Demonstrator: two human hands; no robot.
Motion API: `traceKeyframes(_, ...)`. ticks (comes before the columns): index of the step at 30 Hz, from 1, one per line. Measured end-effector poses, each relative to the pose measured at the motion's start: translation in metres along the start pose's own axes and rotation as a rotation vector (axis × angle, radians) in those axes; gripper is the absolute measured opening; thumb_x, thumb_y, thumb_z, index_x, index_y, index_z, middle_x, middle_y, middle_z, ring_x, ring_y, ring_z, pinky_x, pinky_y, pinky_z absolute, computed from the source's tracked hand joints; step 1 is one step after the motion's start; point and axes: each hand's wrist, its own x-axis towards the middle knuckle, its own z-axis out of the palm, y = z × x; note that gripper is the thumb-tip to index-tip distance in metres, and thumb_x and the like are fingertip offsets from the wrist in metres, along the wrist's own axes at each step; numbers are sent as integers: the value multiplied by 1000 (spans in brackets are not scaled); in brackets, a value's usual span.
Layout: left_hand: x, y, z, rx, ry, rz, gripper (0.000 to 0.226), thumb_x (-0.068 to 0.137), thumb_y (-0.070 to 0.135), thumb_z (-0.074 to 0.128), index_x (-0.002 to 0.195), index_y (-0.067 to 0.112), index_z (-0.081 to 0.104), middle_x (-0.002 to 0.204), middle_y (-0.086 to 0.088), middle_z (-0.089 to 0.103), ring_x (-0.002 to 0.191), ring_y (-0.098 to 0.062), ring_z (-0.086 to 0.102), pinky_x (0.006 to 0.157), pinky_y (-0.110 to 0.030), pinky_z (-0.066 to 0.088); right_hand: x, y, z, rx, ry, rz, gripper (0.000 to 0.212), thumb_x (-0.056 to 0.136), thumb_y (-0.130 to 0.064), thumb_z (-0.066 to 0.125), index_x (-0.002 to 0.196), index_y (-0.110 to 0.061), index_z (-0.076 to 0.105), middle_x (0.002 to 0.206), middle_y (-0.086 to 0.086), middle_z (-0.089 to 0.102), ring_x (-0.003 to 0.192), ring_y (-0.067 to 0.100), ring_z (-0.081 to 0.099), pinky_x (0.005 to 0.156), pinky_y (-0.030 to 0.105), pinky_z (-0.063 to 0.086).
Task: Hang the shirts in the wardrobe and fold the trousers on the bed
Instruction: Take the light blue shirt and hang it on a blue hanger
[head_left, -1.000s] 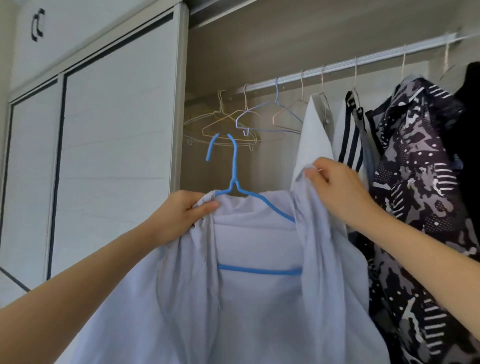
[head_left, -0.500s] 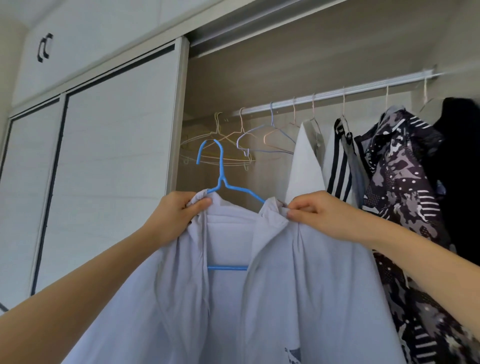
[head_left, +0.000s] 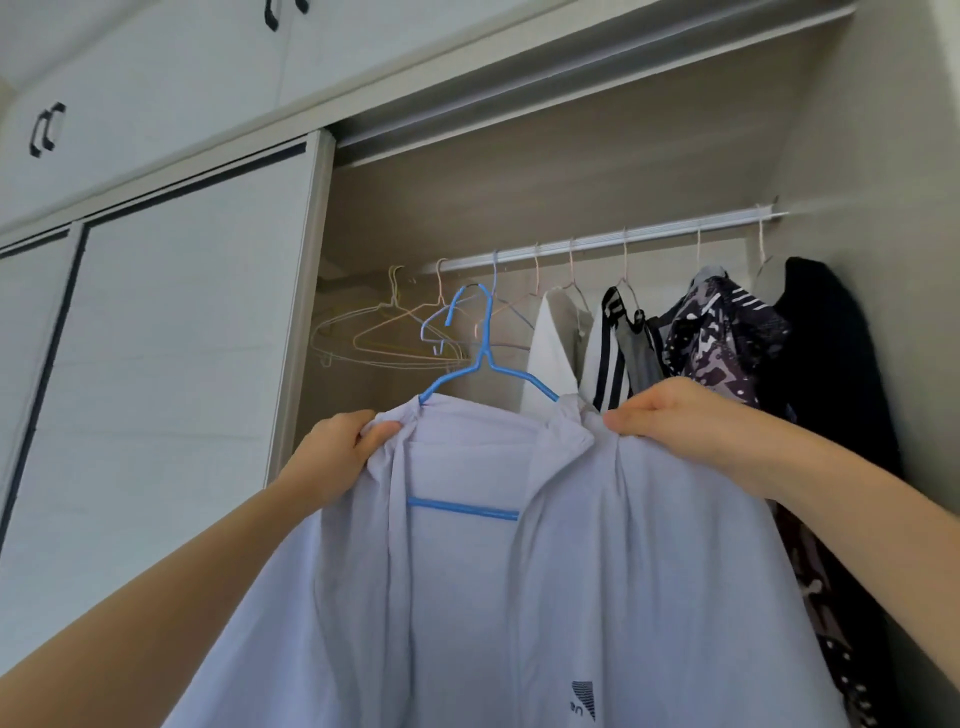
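A pale lilac shirt (head_left: 597, 571) with a small dark logo low on its front hangs over a blue wire hanger (head_left: 485, 358). My left hand (head_left: 337, 447) grips the shirt's left shoulder and my right hand (head_left: 675, 415) pinches its right shoulder near the collar. I hold the shirt up in front of the open wardrobe, with the hanger's hook a little below the white rail (head_left: 613, 241). No trousers or bed are in view.
Several empty wire hangers (head_left: 384, 338) hang on the rail's left part. To the right hang a white garment (head_left: 553, 343), a black-and-white striped top (head_left: 610, 358), a patterned grey jacket (head_left: 722, 343) and a black garment (head_left: 831, 364). A sliding wardrobe door (head_left: 182, 374) stands at left.
Both hands have lifted the shirt and hanger higher toward the rail. My right hand has pulled the shirt's right side over the hanger's shoulder and moved out to the right.
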Motion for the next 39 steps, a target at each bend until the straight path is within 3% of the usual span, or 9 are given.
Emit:
traceKeyframes(5, 17, 11, 15, 82, 37, -94, 42, 99, 53, 38, 71, 23, 46, 74, 2, 56, 70, -17, 52, 71, -33, 39, -20, -6, -36, 76, 1, 54, 28, 92, -33, 63, 83, -10, 75, 83, 7, 75, 76, 16, 70, 69, 27, 52)
traceKeyframes(11, 40, 17, 41, -23, -86, -235, 54, 98, 56, 40, 91, 8, 65, 95, -12, 67, 90, -31, 60, 82, -38, 48, -29, -15, -35, 445, 133, 80, 24, 96, -27, 58, 86, -6, 65, 81, 9, 71, 76, 23, 66, 75, 34, 53)
traceKeyframes(16, 55, 33, 63, -101, -86, -252, 51, 99, 53, 41, 92, 7, 61, 100, -15, 64, 91, -31, 57, 78, -35, 43, -36, -17, -37, 568, 179, 71, 26, 98, -27, 55, 83, -7, 62, 72, 6, 68, 66, 18, 63, 62, 28, 49)
traceKeyframes(20, 74, 55, 68, -227, -88, -199, 51, 100, 53, 38, 99, 8, 62, 103, -11, 64, 92, -27, 59, 85, -39, 45, -38, -26, -46, 637, 215, 42, 32, 98, -28, 55, 109, 0, 64, 89, 12, 71, 73, 20, 66, 65, 27, 51)
traceKeyframes(24, 95, 71, 70, -322, -106, -158, 54, 100, 54, 35, 124, 13, 60, 124, -11, 62, 108, -30, 58, 98, -43, 44, -33, -38, -47, 614, 283, 9, 28, 99, -28, 53, 80, -9, 60, 57, -1, 65, 48, 10, 62, 45, 15, 46)
traceKeyframes(27, 107, 83, 77, -333, -116, -133, 54, 102, 50, 33, 138, 14, 51, 141, -12, 52, 126, -34, 49, 107, -43, 36, -24, -49, -43, 602, 364, 11, 28, 99, -26, 52, 76, -10, 55, 53, -2, 62, 43, 9, 59, 41, 14, 44)
traceKeyframes(30, 116, 94, 86, -443, -180, -74, 55, 103, 48, 31, 146, 16, 41, 149, -9, 44, 134, -32, 42, 109, -41, 33, -12, -63, -37, 596, 451, 19, 22, 100, -25, 52, 101, -4, 59, 77, 6, 65, 61, 15, 62, 54, 22, 50)
traceKeyframes(34, 132, 99, 101, -641, -277, -69, 54, 99, 58, 32, 141, 27, 46, 140, -2, 50, 126, -28, 49, 101, -43, 41, 12, -77, -26, 559, 553, 19, 42, 100, -29, 51, 132, -3, 48, 117, 15, 62, 96, 27, 65, 73, 33, 54)
traceKeyframes(39, 146, 100, 119, -795, -433, -39, 57, 93, 70, 30, 137, 38, 45, 134, 6, 55, 118, -22, 54, 98, -49, 45, 36, -83, -6, 461, 659, 6, 32, 97, -28, 49, 120, -7, 54, 128, 24, 57, 97, 22, 59, 92, 44, 46)
